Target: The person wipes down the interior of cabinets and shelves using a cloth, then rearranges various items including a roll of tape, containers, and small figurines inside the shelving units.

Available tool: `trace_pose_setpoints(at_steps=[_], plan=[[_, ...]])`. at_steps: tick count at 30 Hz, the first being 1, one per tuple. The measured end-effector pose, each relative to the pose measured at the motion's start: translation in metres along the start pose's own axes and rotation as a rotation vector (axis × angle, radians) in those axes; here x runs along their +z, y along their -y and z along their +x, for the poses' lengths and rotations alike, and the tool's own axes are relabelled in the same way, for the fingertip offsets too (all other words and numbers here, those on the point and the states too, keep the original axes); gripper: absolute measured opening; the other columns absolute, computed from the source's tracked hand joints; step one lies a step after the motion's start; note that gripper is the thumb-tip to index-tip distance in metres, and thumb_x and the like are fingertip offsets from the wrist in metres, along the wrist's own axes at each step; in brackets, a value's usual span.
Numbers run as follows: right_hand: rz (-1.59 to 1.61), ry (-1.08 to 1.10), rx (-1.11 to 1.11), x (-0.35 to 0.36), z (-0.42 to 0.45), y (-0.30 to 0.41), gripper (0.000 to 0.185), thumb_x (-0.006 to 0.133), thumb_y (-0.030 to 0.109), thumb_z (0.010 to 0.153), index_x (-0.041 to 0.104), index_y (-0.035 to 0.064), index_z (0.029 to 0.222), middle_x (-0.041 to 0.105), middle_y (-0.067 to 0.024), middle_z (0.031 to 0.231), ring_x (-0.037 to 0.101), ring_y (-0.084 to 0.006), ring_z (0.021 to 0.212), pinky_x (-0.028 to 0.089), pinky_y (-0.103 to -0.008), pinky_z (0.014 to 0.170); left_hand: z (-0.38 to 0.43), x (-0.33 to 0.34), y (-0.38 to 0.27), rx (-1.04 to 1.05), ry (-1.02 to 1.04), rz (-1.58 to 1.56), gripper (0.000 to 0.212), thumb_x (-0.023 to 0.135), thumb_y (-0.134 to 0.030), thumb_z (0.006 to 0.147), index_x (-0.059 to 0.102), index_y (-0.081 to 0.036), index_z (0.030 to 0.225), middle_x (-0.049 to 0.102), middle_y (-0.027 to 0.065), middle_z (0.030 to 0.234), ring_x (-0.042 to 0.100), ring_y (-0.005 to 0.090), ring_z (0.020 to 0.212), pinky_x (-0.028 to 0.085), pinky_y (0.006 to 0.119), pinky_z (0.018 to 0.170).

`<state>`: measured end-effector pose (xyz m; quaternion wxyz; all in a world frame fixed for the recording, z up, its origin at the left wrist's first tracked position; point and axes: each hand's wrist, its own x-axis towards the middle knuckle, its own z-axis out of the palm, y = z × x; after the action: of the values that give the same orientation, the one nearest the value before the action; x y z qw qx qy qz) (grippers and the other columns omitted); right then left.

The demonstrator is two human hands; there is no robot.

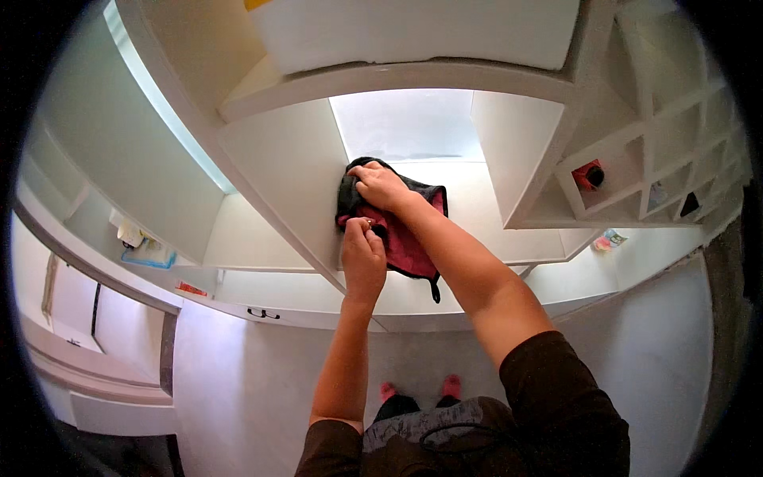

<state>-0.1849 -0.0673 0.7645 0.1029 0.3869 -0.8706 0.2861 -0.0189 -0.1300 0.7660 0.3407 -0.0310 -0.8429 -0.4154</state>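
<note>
A red cloth (411,249) with black edging and a black hanging loop hangs from my hands in front of a lit white cabinet compartment. A dark grey or black part of it is bunched at its upper left. My left hand (365,256) grips the cloth's left part between thumb and fingers. Above it, my right hand (381,183) lies on the dark upper part with the fingers curled onto it; the fingertips are partly hidden in the folds. Whether the dark part is a second cloth or the same one, I cannot tell.
White shelf walls (524,149) flank the compartment. At the right is a lattice rack (644,125) with a dark round-topped item (595,176) in one cell. A blue-rimmed tray (149,259) and a white cup (130,234) stand at the left. A cabinet handle (263,313) sits below.
</note>
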Motion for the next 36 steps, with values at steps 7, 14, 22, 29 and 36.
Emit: trace_pose_setpoints(at_steps=[7,14,22,29,36], plan=[[0.05,0.229,-0.129,-0.021,-0.051,0.047,0.048,0.042,0.042,0.091,0.049,0.0088,0.126,0.049,-0.0123,0.13,0.042,-0.0317,0.122,0.037,-0.0385,0.102,-0.016,-0.025,0.0,-0.068,-0.079,-0.134,0.009,0.038,-0.007,0.091,0.045,-0.002,0.093,0.051,0.0101,0.084,0.05,0.0189,0.07,0.044,0.03,0.067],[-0.084,0.334,-0.335,-0.048,-0.098,0.078,0.05,0.055,0.035,0.088,0.047,0.0106,0.131,0.047,-0.0096,0.135,0.041,-0.0248,0.127,0.036,-0.0337,0.105,-0.028,-0.022,-0.028,-0.018,-0.119,-0.15,0.008,0.039,-0.007,0.091,0.046,-0.003,0.089,0.052,0.0104,0.083,0.052,0.0221,0.075,0.044,0.035,0.073],[-0.222,0.345,-0.268,-0.046,-0.091,0.085,0.06,0.047,0.037,0.089,0.033,0.0038,0.137,0.031,-0.0142,0.145,0.027,-0.0264,0.136,0.023,-0.0351,0.111,-0.028,-0.011,-0.014,0.05,-0.16,-0.097,0.01,0.038,-0.008,0.092,0.046,-0.001,0.091,0.051,0.0115,0.084,0.05,0.0218,0.076,0.043,0.034,0.075],[-0.219,0.256,-0.091,-0.011,-0.058,0.052,0.062,0.043,0.034,0.088,0.027,0.0038,0.14,0.029,-0.0163,0.146,0.028,-0.0275,0.136,0.026,-0.0359,0.109,-0.006,-0.007,-0.008,0.041,-0.104,-0.068,0.008,0.041,-0.007,0.09,0.046,0.0,0.091,0.05,0.0133,0.083,0.049,0.0271,0.078,0.041,0.037,0.076],[-0.242,0.201,0.231,0.001,-0.006,0.018,0.058,0.038,0.035,0.093,0.026,0.0097,0.143,0.024,-0.0132,0.149,0.021,-0.026,0.139,0.023,-0.0354,0.111,0.037,-0.002,-0.017,0.005,-0.073,-0.139,0.006,0.044,-0.005,0.087,0.045,0.0,0.091,0.051,0.0184,0.084,0.051,0.0349,0.08,0.042,0.043,0.076]])
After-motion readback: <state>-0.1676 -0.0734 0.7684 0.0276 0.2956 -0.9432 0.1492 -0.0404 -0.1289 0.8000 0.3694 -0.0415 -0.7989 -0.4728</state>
